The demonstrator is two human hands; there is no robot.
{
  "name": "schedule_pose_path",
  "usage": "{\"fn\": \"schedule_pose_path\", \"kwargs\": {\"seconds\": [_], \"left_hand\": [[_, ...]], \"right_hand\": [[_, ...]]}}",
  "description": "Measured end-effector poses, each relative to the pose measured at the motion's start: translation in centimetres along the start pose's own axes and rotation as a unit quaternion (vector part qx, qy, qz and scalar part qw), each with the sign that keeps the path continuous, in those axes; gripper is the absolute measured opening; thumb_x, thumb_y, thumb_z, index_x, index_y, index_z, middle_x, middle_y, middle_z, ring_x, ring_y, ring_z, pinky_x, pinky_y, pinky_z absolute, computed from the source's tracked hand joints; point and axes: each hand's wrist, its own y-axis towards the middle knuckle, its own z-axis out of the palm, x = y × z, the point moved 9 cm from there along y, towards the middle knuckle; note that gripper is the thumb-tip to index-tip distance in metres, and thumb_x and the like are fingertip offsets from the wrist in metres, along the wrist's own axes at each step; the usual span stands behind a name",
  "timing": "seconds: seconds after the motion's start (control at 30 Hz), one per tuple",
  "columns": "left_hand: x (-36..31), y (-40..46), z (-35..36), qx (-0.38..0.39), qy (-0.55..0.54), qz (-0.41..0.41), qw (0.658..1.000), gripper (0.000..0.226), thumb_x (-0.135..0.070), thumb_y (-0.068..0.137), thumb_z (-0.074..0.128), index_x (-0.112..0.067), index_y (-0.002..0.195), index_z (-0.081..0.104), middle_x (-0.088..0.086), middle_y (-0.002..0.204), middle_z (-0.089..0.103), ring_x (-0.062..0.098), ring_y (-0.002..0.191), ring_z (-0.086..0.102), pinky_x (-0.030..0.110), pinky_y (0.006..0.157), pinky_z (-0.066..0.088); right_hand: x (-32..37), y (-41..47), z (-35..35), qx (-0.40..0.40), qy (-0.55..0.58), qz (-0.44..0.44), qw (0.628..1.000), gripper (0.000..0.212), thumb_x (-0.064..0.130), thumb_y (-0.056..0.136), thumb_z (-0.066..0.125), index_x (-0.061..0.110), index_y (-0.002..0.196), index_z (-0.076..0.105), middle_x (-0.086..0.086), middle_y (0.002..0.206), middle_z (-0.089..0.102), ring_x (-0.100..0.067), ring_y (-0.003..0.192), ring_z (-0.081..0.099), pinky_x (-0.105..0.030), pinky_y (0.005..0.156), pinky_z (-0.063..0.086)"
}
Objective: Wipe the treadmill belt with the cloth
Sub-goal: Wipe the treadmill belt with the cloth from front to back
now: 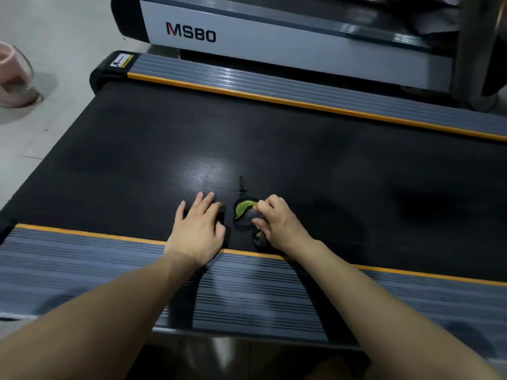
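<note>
Fingers (262, 208) of right hand (277, 223) curl and pinch a small dark cloth (245, 211) with a green patch, bunched beneath them; left hand (199, 226) lies flat just beside, fingers straight, both on black treadmill belt (301, 160) near the orange-edged side rail (82, 259).

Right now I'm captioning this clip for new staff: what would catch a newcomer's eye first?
Two bare hands low on the black treadmill belt: the left hand lies flat, the right hand pinches a green and black cloth. Orange strips line both belt edges, and a second machine marked MS80 stands behind.
</note>
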Motion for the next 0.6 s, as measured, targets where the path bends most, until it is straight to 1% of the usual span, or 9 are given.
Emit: {"fn": "schedule_pose_path", "kwargs": {"seconds": [0.07,0.13,0.2,0.27,0.37,0.43,0.5,0.53,0.6], "left_hand": [[0.0,0.1,0.1,0.001,0.001,0.003,1.0,0.054,-0.039,0.095,0.031,-0.029,0.146,0.044,-0.006,0.166,0.024,0.013,0.156,0.008,0.048,0.126,0.006],[0.1,0.0,0.2,-0.003,0.0,0.004,1.0,0.053,-0.038,0.094,0.032,-0.028,0.145,0.045,-0.006,0.166,0.025,0.013,0.156,0.008,0.047,0.126,0.007],[0.2,0.0,0.1,-0.008,-0.003,0.003,1.0,0.052,-0.037,0.094,0.034,-0.028,0.144,0.046,-0.005,0.166,0.026,0.013,0.156,0.009,0.047,0.126,0.007],[0.1,0.0,0.1,-0.009,-0.004,0.005,1.0,0.054,-0.038,0.092,0.032,-0.028,0.144,0.047,-0.005,0.166,0.027,0.013,0.156,0.009,0.048,0.126,0.008],[0.1,0.0,0.3,-0.004,0.0,0.013,1.0,0.057,-0.04,0.091,0.028,-0.028,0.144,0.045,-0.006,0.166,0.024,0.013,0.156,0.007,0.048,0.126,0.008],[0.1,0.0,0.2,-0.009,-0.004,0.018,1.0,0.055,-0.039,0.091,0.029,-0.029,0.143,0.046,-0.006,0.166,0.024,0.013,0.156,0.007,0.047,0.126,0.009],[0.1,0.0,0.0,-0.015,-0.01,0.02,1.0,0.052,-0.038,0.091,0.031,-0.029,0.14,0.047,-0.006,0.165,0.027,0.013,0.156,0.009,0.046,0.126,0.011],[0.1,0.0,0.0,-0.016,-0.012,0.022,1.0,0.052,-0.037,0.091,0.033,-0.029,0.14,0.048,-0.005,0.164,0.029,0.013,0.156,0.01,0.046,0.126,0.011],[0.0,0.0,0.0,-0.014,-0.013,0.033,0.999,0.053,-0.037,0.089,0.036,-0.029,0.14,0.048,-0.006,0.163,0.032,0.013,0.155,0.012,0.044,0.126,0.012]], "right_hand": [[-0.1,0.1,0.0,0.002,0.007,-0.034,0.999,0.021,0.024,0.094,0.062,0.01,0.109,0.058,-0.006,0.101,0.047,-0.024,0.094,0.048,-0.038,0.076,0.05],[-0.2,0.4,0.1,0.006,0.009,-0.056,0.998,0.021,0.025,0.095,0.062,0.01,0.108,0.059,-0.006,0.102,0.048,-0.024,0.094,0.049,-0.037,0.077,0.05],[-0.6,1.0,0.0,0.001,0.007,-0.067,0.998,0.02,0.026,0.095,0.06,0.01,0.108,0.059,-0.006,0.102,0.049,-0.023,0.094,0.05,-0.037,0.076,0.051],[-1.1,1.8,-0.2,-0.016,0.003,-0.06,0.998,0.02,0.026,0.095,0.06,0.01,0.107,0.059,-0.006,0.101,0.049,-0.023,0.093,0.05,-0.038,0.076,0.051],[-2.9,3.7,-0.7,-0.056,-0.01,-0.022,0.998,0.02,0.026,0.093,0.063,0.01,0.104,0.059,-0.007,0.098,0.049,-0.024,0.09,0.05,-0.036,0.076,0.05],[-4.9,5.8,-1.6,-0.088,-0.018,0.035,0.995,0.019,0.026,0.093,0.062,0.01,0.103,0.059,-0.008,0.099,0.049,-0.026,0.092,0.049,-0.04,0.077,0.05],[-7.2,7.9,-2.3,-0.1,-0.018,0.112,0.988,0.02,0.028,0.094,0.061,0.012,0.105,0.058,-0.01,0.108,0.048,-0.029,0.101,0.047,-0.043,0.082,0.05],[-7.9,8.6,-2.4,-0.097,-0.017,0.14,0.985,0.02,0.028,0.094,0.061,0.013,0.107,0.057,-0.01,0.115,0.047,-0.03,0.107,0.047,-0.043,0.086,0.049],[-8.1,9.4,-2.4,-0.089,-0.022,0.144,0.985,0.022,0.027,0.093,0.062,0.013,0.109,0.058,-0.009,0.128,0.05,-0.031,0.114,0.048,-0.042,0.094,0.046]]}}
